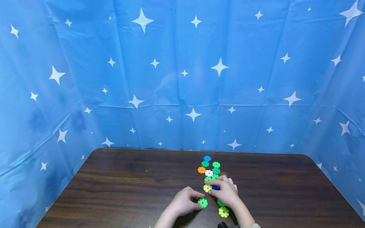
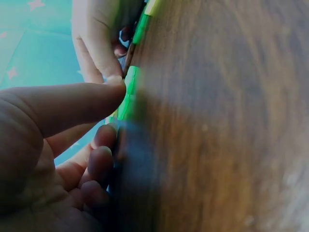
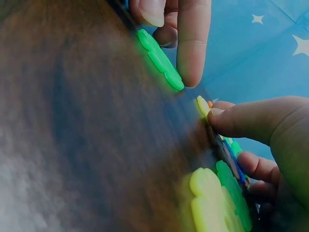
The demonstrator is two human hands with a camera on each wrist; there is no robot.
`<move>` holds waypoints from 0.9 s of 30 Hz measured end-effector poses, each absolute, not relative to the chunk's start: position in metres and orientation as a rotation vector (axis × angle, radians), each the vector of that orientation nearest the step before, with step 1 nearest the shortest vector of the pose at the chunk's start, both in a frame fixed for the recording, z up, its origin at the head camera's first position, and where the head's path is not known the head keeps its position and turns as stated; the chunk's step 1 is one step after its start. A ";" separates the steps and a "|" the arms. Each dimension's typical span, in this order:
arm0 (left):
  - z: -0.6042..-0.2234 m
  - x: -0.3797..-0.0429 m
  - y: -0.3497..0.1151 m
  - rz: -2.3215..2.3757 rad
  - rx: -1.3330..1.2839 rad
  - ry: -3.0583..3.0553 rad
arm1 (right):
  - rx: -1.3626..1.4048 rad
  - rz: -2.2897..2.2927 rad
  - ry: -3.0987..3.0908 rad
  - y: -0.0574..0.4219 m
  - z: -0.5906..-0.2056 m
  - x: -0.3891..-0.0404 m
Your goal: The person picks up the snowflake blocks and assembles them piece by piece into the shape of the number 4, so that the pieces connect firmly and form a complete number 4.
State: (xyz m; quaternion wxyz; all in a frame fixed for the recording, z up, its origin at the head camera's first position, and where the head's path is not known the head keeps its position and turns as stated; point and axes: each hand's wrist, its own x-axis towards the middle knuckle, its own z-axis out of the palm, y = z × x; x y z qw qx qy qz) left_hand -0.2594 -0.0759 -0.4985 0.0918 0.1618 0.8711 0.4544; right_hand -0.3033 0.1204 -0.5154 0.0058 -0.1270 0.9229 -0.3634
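My left hand point(image 1: 184, 201) pinches a bright green notched plastic disc point(image 1: 202, 202) between thumb and forefinger, low over the brown table. Beyond it, my right hand point(image 1: 226, 192) has its thumb and forefinger at the edges of a yellow notched disc point(image 1: 208, 188), gripping it. In the right wrist view the thumb tip meets this yellow disc point(image 3: 203, 106). Under the right palm a dark blue disc point(image 1: 216, 187) is partly hidden. Close to the right wrist lie a second yellow disc point(image 1: 223, 212) and a green one point(image 1: 220, 203), partly covered by the hand.
Past the hands, more discs lie flat in a connected-looking pattern: a white one point(image 1: 209, 173), an orange one point(image 1: 201, 170), a blue one point(image 1: 207, 158) and several green ones. A blue star-printed curtain point(image 1: 178, 76) surrounds the wooden table point(image 1: 119, 193) at the back and sides.
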 end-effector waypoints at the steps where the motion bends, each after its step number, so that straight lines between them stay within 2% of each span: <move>1: -0.498 -0.259 -0.076 1.348 0.480 2.589 | -0.397 -1.141 2.888 0.120 -0.515 -0.303; 14: -0.499 -0.256 -0.075 1.345 0.504 2.701 | -0.413 -1.139 2.928 0.118 -0.513 -0.302; 20: -0.498 -0.254 -0.076 1.465 0.392 2.650 | -0.447 -1.216 2.904 0.118 -0.510 -0.302; 27: -0.493 -0.262 -0.088 1.757 0.225 2.311 | -0.479 -1.377 2.786 0.119 -0.507 -0.306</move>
